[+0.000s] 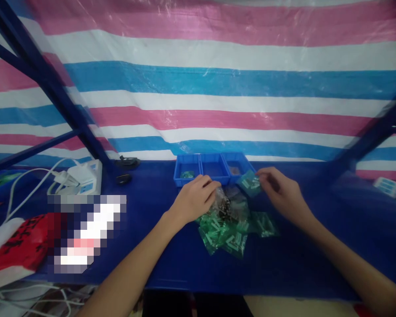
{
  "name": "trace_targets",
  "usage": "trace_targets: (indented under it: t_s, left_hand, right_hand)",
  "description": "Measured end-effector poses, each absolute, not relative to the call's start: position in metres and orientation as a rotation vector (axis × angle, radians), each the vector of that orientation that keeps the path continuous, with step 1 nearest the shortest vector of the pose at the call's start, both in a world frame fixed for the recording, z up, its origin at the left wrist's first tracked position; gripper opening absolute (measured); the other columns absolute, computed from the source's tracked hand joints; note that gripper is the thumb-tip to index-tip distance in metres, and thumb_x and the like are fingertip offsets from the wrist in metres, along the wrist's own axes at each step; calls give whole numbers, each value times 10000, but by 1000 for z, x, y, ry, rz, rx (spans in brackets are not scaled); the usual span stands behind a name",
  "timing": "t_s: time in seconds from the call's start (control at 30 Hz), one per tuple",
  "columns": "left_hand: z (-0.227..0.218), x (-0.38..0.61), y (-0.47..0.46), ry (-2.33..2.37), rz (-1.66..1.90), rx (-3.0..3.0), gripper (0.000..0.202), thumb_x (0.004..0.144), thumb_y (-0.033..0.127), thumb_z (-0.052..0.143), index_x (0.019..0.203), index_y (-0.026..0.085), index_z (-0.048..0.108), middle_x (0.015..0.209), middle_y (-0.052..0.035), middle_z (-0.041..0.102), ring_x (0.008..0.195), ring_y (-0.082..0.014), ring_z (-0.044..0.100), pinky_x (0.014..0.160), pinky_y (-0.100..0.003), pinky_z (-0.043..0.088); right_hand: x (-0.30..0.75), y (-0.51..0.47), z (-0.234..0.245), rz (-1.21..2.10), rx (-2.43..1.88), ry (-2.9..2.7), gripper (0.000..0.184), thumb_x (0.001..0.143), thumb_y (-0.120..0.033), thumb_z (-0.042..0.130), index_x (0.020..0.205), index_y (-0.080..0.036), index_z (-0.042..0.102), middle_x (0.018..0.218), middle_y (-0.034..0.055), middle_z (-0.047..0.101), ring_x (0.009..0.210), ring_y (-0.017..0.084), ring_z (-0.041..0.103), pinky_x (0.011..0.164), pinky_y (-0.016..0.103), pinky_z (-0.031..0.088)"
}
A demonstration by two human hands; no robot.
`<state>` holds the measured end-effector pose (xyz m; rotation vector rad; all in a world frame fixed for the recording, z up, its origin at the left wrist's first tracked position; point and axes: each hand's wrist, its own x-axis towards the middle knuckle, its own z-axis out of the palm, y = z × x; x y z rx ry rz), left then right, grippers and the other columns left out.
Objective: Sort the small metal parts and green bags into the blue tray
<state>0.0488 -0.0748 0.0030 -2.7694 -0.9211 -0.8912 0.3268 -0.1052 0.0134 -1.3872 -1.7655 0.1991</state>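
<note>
My right hand (279, 189) pinches the corner of a small green plastic packet (250, 182), which hangs in front of the right-hand blue bin. The fingers of my left hand (198, 198) are curled at the edge of a clear plastic bag (220, 198) and seem to grip it. Small dark metal parts (227, 210) show inside or beside that bag; blur hides their exact kind. Below my left hand spreads a heap of green packets (218, 231) with pale pieces in them. One more green packet (265, 223) lies right of the heap.
Three joined blue bins (214, 169) stand behind the heap; the left one holds a little green material. At left are a white power strip (94, 176) with cables, small black objects (123, 178) and a red-and-white bag (23, 246). Blue frame posts (53, 92) flank the blue table.
</note>
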Motion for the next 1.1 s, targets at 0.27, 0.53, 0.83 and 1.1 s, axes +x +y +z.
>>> trace_targets:
  t_s: [0.27, 0.53, 0.83, 1.1]
  left_hand:
    - [5, 53, -81, -960, -943, -2790, 363, 1015, 275, 458, 1371, 209, 473, 1094, -85, 611, 977, -217, 613, 803, -357, 568]
    - [1, 58, -83, -798, -966, -2796, 330, 1025, 359, 489, 1330, 237, 522, 1107, -77, 604, 990, -201, 608, 812, -331, 567]
    - [6, 56, -83, -736, -1024, -2724, 232, 1043, 297, 460, 1179, 202, 623, 1025, -70, 609, 925, -175, 601, 755, -300, 546]
    - [9, 59, -83, -796, -1131, -2732, 181, 1040, 253, 455, 1080, 137, 588, 1005, -88, 631, 944, -201, 611, 788, -326, 545]
  right_hand:
    - [313, -112, 12, 609, -1246, -1569, 225, 936, -453, 578, 937, -239, 649, 615, -13, 554, 512, 165, 556, 483, 286, 423]
    - [296, -118, 4, 900, -1147, -1494, 221, 895, -439, 661, 944, -225, 684, 698, -5, 635, 529, 156, 618, 543, 297, 521]
    - [295, -122, 6, 1083, -1100, -1508, 235, 916, -413, 633, 1016, -215, 711, 779, 23, 697, 577, 157, 644, 570, 295, 544]
    - [287, -131, 6, 972, -1068, -1738, 239, 930, -336, 608, 1141, -228, 636, 991, 63, 708, 839, 208, 662, 671, 311, 555]
